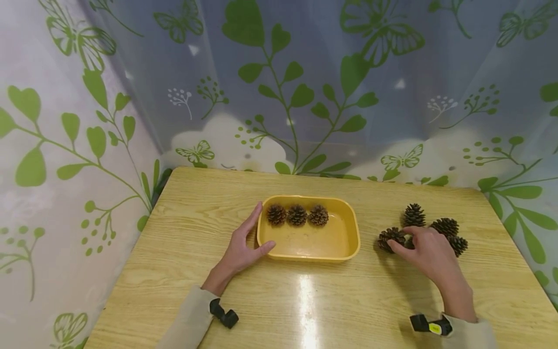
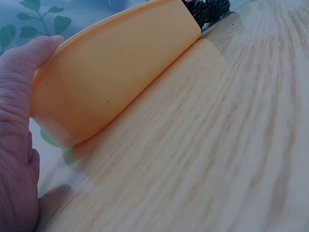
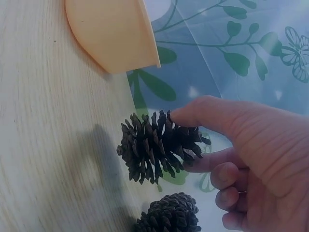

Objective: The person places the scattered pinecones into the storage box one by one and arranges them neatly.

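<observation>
A yellow plastic tub stands on the table with three brown pine cones in a row along its far side. My left hand holds the tub's left end, thumb at the near rim and fingers along the far corner. In the left wrist view the thumb reaches up to the rim. To the right of the tub, my right hand pinches a pine cone between thumb and fingertips. Several other pine cones lie around that hand, one of them partly hidden beneath it.
The wooden table has a light grain and a bright glare streak near its front. A curtain with green leaves and butterflies hangs behind the table's back edge and along the left side. Black straps sit around both wrists.
</observation>
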The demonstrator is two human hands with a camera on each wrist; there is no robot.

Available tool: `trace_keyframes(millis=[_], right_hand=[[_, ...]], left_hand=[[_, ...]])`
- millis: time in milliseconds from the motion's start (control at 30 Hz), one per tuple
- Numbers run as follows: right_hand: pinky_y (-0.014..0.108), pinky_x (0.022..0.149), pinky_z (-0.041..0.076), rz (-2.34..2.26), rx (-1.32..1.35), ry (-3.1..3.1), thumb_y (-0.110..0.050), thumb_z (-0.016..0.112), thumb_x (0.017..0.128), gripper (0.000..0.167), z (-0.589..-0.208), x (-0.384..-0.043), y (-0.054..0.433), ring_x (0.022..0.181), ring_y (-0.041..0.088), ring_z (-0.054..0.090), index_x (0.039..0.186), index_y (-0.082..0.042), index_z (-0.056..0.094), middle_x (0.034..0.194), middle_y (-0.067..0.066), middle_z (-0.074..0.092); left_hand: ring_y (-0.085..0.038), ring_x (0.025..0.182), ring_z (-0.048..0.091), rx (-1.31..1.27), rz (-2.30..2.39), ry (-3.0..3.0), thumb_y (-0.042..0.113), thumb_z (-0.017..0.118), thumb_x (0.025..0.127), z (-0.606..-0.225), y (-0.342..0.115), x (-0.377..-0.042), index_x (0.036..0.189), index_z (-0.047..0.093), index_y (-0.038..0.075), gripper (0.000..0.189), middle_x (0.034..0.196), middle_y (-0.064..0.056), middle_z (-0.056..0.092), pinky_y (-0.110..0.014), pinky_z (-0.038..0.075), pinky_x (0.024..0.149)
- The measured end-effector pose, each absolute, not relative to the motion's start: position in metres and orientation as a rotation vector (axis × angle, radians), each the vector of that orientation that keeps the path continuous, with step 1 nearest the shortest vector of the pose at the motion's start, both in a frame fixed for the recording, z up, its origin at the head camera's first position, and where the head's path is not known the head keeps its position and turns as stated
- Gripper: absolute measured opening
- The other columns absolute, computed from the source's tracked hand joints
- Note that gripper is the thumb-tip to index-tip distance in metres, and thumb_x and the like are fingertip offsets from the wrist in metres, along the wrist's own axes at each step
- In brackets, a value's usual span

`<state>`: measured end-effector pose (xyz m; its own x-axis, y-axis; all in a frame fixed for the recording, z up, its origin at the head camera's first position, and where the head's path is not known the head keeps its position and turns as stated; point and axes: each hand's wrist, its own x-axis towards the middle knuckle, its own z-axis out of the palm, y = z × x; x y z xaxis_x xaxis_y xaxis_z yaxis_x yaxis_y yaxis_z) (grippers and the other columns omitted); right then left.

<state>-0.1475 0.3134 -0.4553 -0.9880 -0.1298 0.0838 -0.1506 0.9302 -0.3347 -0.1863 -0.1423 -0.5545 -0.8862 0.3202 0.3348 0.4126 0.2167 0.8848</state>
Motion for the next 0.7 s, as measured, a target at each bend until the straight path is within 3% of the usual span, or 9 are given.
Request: trace_keyframes(millis=[167, 700], right_hand=[[0.028, 0.043, 0.023, 0.522, 0.244, -3.004, -0.046, 0.076, 0.095, 0.059, -0.453, -0.148, 0.312, 0.045, 0.013, 0.029, 0.121, 0.007, 0.072, 0.053, -0.003, 0.041], [0.029, 0.046, 0.027, 0.522, 0.287, -2.967, -0.046, 0.077, 0.094, 0.059, -0.445, -0.156, 0.300, 0.052, 0.015, 0.035, 0.122, 0.005, 0.073, 0.062, -0.002, 0.046]], left_hand=[[-0.023, 0.159, 0.020, -0.731, -1.768, -2.377, 0.023, 0.081, 0.091, -0.556, -0.142, -0.187, 0.168, 0.021, 0.021, 0.098, 0.174, -0.004, 0.020, -0.032, 0.020, 0.128], [-0.020, 0.159, 0.019, -0.709, -1.782, -2.390, 0.026, 0.081, 0.091, -0.553, -0.142, -0.186, 0.168, 0.021, 0.021, 0.098, 0.174, -0.002, 0.020, -0.034, 0.020, 0.128]])
